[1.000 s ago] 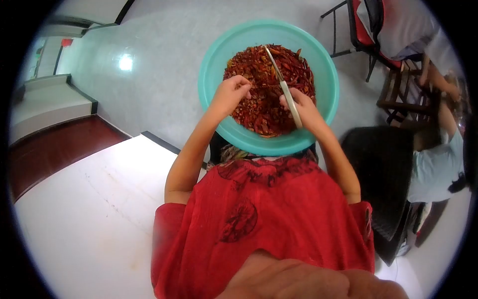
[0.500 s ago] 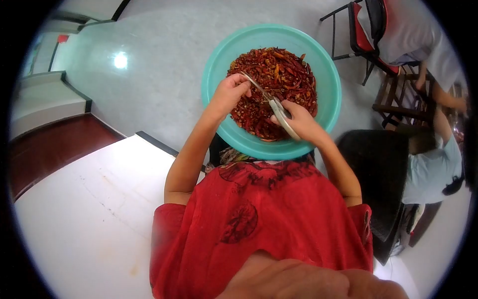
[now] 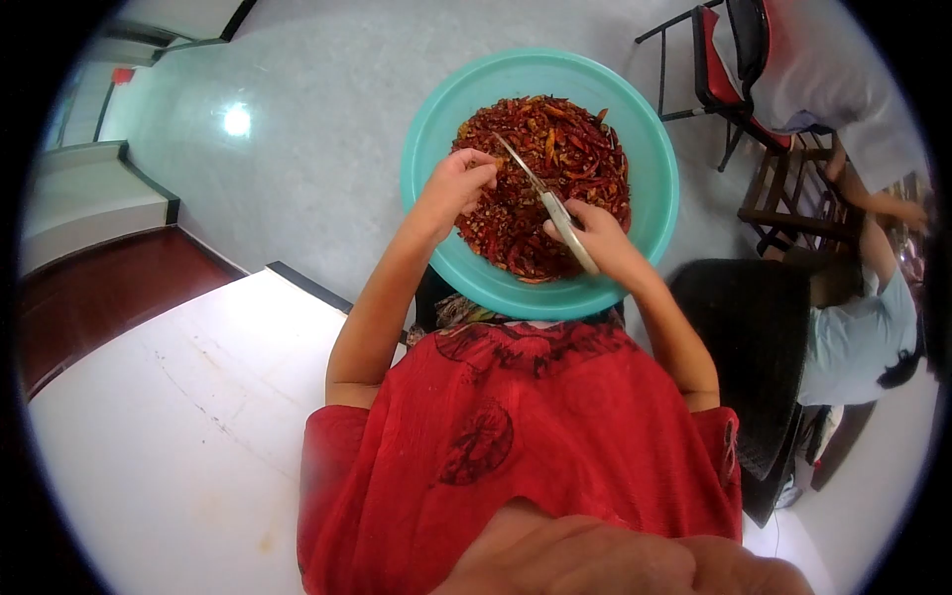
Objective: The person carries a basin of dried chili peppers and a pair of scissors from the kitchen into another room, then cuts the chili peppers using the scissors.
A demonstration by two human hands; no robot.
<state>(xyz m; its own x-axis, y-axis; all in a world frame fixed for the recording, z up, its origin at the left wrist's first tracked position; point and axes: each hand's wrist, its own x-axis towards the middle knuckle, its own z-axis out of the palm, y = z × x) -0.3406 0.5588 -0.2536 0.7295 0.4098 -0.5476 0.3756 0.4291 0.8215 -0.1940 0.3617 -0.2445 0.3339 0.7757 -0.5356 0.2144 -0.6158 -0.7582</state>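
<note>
A wide turquoise basin sits in front of my body, holding a heap of dried red chilies, some whole and some in small pieces. My right hand grips a pair of scissors with pale handles, the blades pointing up and left over the heap. Over the basin's left side, my left hand has its thumb and fingers pinched together. A small orange-yellow bit of dried chili shows at its fingertips, just left of the blades.
A white tabletop lies at my left. On the right are a red and black folding chair, a wooden stool, a black chair and two other people, partly visible. Grey floor surrounds the basin.
The scissors have swung slightly, their tips moving right and away from my left fingertips. My left hand has stayed nearly in place. At the right, a person's arm has shifted a little.
</note>
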